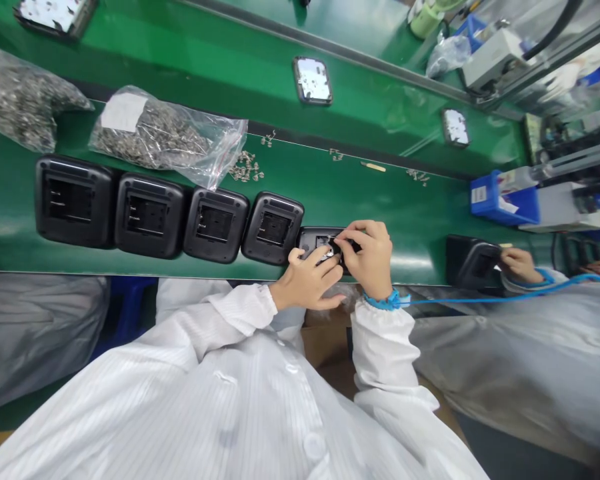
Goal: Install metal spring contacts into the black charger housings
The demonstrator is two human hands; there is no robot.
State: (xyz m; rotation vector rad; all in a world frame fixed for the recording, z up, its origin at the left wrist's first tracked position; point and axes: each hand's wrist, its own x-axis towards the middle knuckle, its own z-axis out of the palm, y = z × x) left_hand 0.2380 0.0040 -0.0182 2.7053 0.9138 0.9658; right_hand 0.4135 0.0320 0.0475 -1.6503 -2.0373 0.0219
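A black plastic housing [311, 239] lies at the near edge of the green bench, mostly covered by my hands. My left hand [307, 280] is closed on its left side, fingers curled over a small metal part inside it. My right hand [369, 257] is closed over the housing's right side, pinching at the same spot; a blue wrist strap [386, 301] circles that wrist. To the left stands a row of several identical black housings [150, 215], side by side.
Two clear bags of small metal parts [165, 137] lie behind the row, with loose screws [245, 167] scattered nearby. Flat panels [313, 81] ride the belt beyond. A blue bin [503, 197] sits at right. A co-worker's hand [517, 263] holds another housing [470, 261].
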